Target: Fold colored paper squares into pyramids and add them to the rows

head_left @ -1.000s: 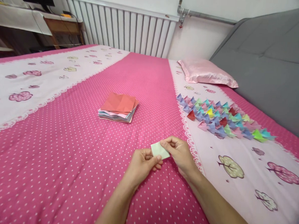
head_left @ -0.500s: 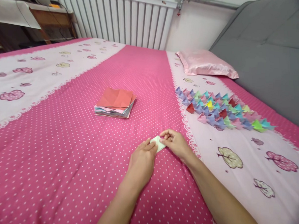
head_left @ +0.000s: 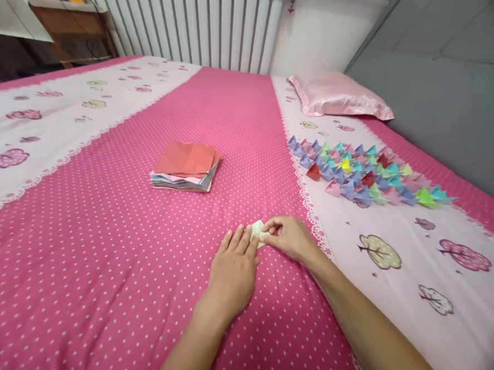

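at the hub of our clock, we are pressing a small, folded pale green paper [head_left: 257, 228] onto the pink dotted bedspread [head_left: 121, 244]. our left hand [head_left: 234, 268], reaching in from seven o'clock, is lying palm down with its fingers extended and a little apart, the tips covering the paper's near-left side and gripping nothing. our right hand [head_left: 290, 237], angling in from four o'clock, is curling inward, thumb and forefinger touching the paper's right side; whether they are pinching a flap, we cannot tell. in our judgement, the soft bedding is giving little backing, so we are doing best by pinning the sheet firmly, lining up corners and running a thumbnail outward along each crease. a stack of paper squares [head_left: 185, 161] is resting at ten o'clock; rows of folded paper shapes [head_left: 368, 180] are standing at two.
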`<state>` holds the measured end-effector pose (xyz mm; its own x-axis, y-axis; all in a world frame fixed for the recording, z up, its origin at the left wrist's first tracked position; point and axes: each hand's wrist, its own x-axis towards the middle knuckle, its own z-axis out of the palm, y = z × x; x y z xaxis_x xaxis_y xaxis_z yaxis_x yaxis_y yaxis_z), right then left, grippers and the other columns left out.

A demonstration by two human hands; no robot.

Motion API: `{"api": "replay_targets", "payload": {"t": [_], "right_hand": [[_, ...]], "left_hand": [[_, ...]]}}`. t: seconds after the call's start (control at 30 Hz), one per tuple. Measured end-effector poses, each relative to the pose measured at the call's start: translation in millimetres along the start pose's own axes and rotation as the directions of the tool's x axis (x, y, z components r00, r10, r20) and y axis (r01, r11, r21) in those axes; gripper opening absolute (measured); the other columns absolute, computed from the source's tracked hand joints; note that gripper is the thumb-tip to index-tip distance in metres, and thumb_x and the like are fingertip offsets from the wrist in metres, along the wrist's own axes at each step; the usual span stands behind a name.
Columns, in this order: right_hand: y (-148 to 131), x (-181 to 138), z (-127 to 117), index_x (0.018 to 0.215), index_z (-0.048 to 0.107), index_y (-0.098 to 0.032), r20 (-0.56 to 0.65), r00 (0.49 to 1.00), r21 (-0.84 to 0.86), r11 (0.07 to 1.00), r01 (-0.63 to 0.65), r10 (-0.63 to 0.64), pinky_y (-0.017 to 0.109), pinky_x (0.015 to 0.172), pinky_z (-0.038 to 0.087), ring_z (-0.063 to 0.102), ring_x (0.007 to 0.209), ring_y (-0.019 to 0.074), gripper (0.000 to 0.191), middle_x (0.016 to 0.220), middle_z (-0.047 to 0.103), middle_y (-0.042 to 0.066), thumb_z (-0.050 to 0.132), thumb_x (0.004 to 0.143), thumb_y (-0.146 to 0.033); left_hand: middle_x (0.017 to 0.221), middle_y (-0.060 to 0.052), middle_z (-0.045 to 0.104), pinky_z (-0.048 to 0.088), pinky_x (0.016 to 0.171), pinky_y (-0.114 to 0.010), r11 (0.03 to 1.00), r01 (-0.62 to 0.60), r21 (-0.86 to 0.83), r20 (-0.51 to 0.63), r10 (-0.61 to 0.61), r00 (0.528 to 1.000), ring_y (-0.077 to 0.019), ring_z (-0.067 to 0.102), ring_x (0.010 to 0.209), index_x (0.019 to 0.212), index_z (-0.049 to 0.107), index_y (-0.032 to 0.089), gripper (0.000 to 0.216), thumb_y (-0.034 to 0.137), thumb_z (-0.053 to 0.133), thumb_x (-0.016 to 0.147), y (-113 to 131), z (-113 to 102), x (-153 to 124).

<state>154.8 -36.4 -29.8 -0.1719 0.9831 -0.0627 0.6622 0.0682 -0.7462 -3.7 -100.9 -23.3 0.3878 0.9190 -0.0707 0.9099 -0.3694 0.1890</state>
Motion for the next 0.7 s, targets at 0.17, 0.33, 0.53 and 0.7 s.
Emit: {"api": "replay_targets", "payload": {"t": [0.17,0.33,0.53,0.7], "right_hand": [[2,0,-3,0.078,0.069,-0.018,0.058,0.998,0.033,0.999,-0.004,0.002,0.020,0.049,0.037,0.049,0.052,0.0081,0.022,0.068,0.062,-0.001,0.072,0.058,-0.027],[1,1,-5,0.082,0.070,-0.015,0.100,0.995,0.057,0.998,-0.018,0.013,0.019,0.049,0.037,0.049,0.050,0.0072,0.019,0.068,0.064,0.000,0.064,0.063,-0.017],[1,1,-7,0.083,0.072,-0.016,0.095,0.995,0.007,1.000,-0.008,0.007,0.019,0.050,0.039,0.052,0.051,0.0083,0.027,0.067,0.068,0.001,0.053,0.065,-0.009],[-11,-4,-8,0.082,0.072,-0.017,-0.020,0.999,-0.082,0.996,0.036,-0.038,0.024,0.058,0.045,0.057,0.056,0.0121,0.022,0.071,0.070,0.002,0.055,0.068,-0.014]], "left_hand": [[0.144,-0.005,0.031,0.019,0.112,-0.041,1.000,-0.002,-0.001,0.024,0.002,1.000,-0.0212,0.020,0.136,0.136,0.036,0.016,0.047,0.026,0.025,0.092,0,-2,0],[0.145,-0.004,0.031,0.019,0.112,-0.042,1.000,0.007,-0.006,0.028,-0.007,1.000,-0.0212,0.020,0.136,0.136,0.037,0.017,0.047,0.027,0.023,0.092,0,-4,0],[0.145,-0.003,0.030,0.021,0.111,-0.046,0.999,0.043,-0.009,-0.015,-0.043,0.999,-0.0252,0.017,0.136,0.135,0.039,0.021,0.045,0.030,0.028,0.092,1,-4,-2],[0.145,-0.005,0.032,0.022,0.109,-0.048,0.998,0.048,-0.029,-0.007,-0.048,0.999,-0.0278,0.018,0.136,0.134,0.040,0.021,0.045,0.029,0.029,0.091,1,-6,-2]]}}
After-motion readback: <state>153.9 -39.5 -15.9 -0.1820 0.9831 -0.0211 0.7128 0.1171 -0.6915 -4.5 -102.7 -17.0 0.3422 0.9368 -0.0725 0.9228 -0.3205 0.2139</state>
